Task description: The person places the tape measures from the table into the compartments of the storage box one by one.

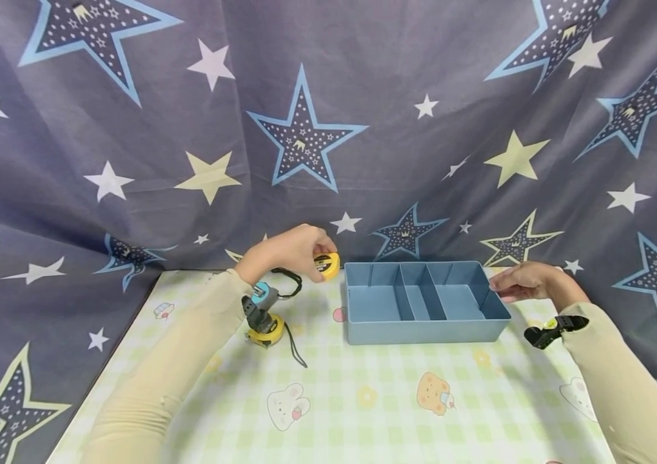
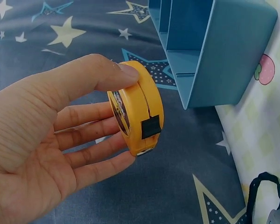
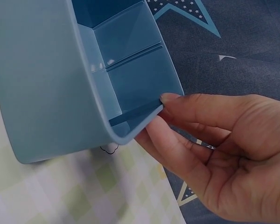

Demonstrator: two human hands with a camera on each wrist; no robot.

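The person's left hand (image 1: 299,250) pinches a yellow tape measure (image 1: 328,265) between thumb and fingers, near a blue-grey tray (image 1: 421,332). With the tray as the dial's centre, the held tape measure sits between nine and ten o'clock, just beside the tray but not touching it. Near three o'clock, the right hand (image 1: 521,281) pinches the tray's end wall between thumb and fingers. Two dividers (image 1: 405,301) split the tray (the middle compartment (image 1: 420,305) is the narrowest). From the held tape measure, a turquoise-and-grey item (image 1: 266,294) with a black strap (image 2: 267,176) lies around eight o'clock on the checked tablecloth (image 1: 374,432); between seven and eight lies a second yellow tape measure (image 1: 274,330), partly hidden behind the wrist camera (image 1: 256,316). A starry curtain (image 1: 421,58) hangs at twelve.
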